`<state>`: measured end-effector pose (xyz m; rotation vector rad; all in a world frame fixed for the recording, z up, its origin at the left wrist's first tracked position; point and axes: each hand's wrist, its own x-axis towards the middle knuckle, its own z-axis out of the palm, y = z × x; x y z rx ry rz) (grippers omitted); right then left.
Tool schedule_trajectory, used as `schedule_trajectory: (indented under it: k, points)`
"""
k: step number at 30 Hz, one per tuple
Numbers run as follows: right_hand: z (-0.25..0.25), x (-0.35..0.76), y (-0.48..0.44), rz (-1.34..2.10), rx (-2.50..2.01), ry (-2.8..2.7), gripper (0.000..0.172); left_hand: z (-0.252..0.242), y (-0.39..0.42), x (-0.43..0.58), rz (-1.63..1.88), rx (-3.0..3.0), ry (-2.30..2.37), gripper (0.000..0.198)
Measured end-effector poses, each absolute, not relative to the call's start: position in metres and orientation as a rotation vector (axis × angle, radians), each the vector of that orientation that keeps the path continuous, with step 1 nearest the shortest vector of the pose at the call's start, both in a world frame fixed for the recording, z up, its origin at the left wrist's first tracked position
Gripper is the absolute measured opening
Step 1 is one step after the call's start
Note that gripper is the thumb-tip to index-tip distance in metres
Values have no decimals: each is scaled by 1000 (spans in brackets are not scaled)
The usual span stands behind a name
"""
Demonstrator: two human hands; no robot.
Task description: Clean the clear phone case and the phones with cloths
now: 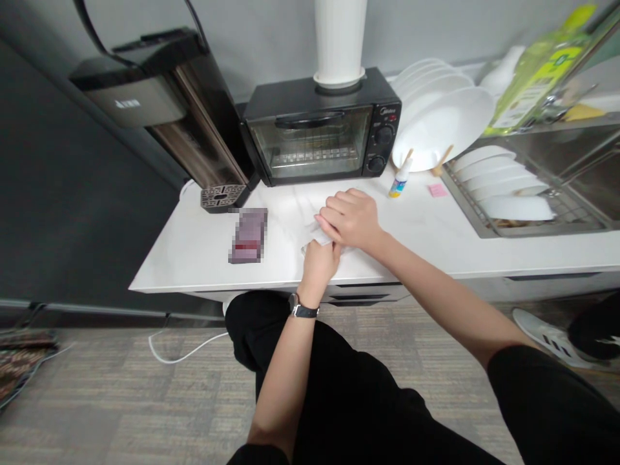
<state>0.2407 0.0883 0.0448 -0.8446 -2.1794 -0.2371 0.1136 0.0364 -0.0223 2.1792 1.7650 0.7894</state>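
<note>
My left hand [320, 261], with a watch on its wrist, is closed on a thin whitish sheet [310, 246] over the white counter [213, 271]. Just above and to the right, touching it, my right hand [352, 218] is curled into a fist. The sheet shows at the left of both hands and is mostly covered by them. Whether my right hand grips the sheet or something else is hidden. A small white bottle with a blue and yellow label [398, 182] stands to the right, near a pink note [437, 190].
A toaster oven [314, 142] with a white cylinder [340, 42] on top stands behind my hands. At left are a drink machine [194, 123] and a blurred purple item [249, 236]. White plates [443, 126] and a sink rack [513, 187] are at right, with a shoe [549, 336] below.
</note>
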Motion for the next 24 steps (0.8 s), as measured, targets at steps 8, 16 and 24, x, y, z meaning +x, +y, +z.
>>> schedule_trajectory:
  k: [8, 16, 24]
  points:
    - [41, 242, 90, -118, -1010, -1894, 63, -22, 35, 112, 739, 2232, 1808, 22]
    - [52, 245, 99, 100, -1026, -1989, 71, -18, 32, 113, 628, 2234, 1872, 35]
    - [47, 248, 96, 403, -1006, -1786, 75, -16, 31, 111, 670, 2196, 1847, 40]
